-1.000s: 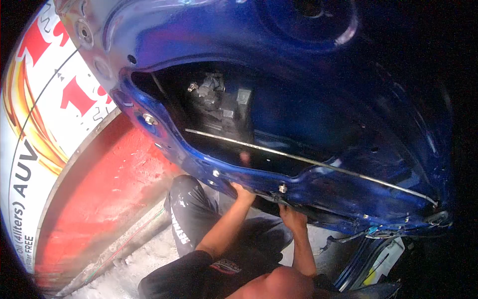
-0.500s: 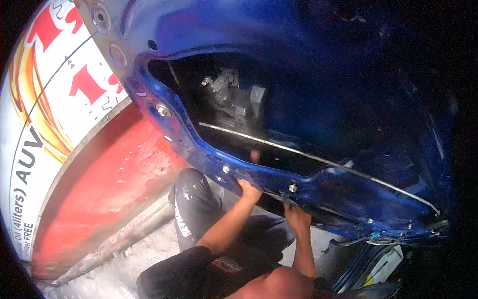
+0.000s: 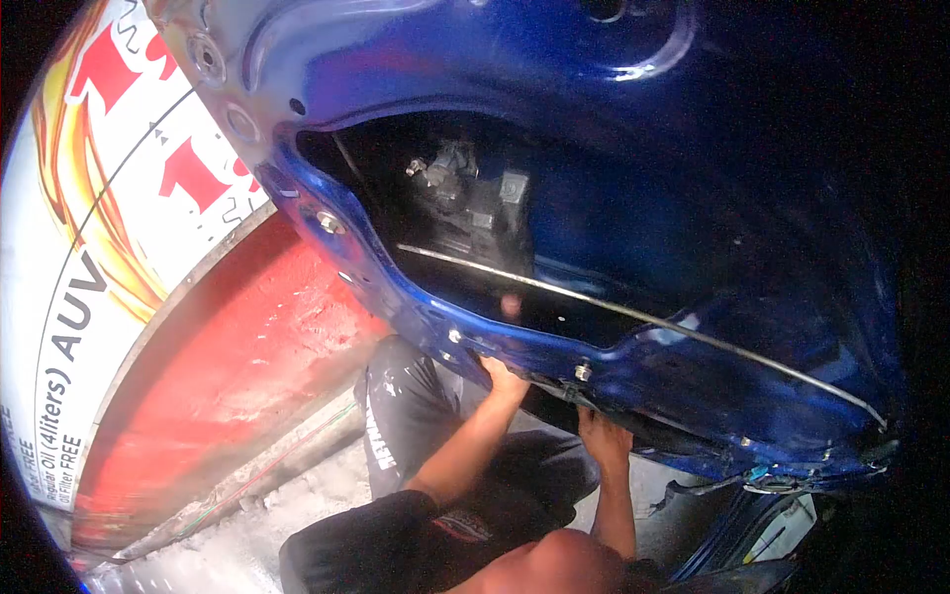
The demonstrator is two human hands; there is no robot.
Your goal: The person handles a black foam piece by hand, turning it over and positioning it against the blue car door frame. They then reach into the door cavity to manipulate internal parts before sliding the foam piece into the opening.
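The left hand [image 3: 506, 375] gripped the lower edge of one glossy, dark-blue vehicle panel [image 3: 416, 59]; the right hand [image 3: 606, 436] reached up beside it, its fingertips hidden (grip impossible to tell). The panel hung above both hands, one thin metal rod [image 3: 594, 303] crossing its opening before a dark mechanism [image 3: 465, 198]. Beyond stood one printed banner [image 3: 129, 188].

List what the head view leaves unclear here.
Head view:
- Left hand: most fingers hidden behind the curved blue metal panel.
- Right hand: fingertips lost in shadow at its lower edge; grip unclear.
- Black mechanism in the opening: details too dark.
- White printed banner: red figures cut off by the panel.
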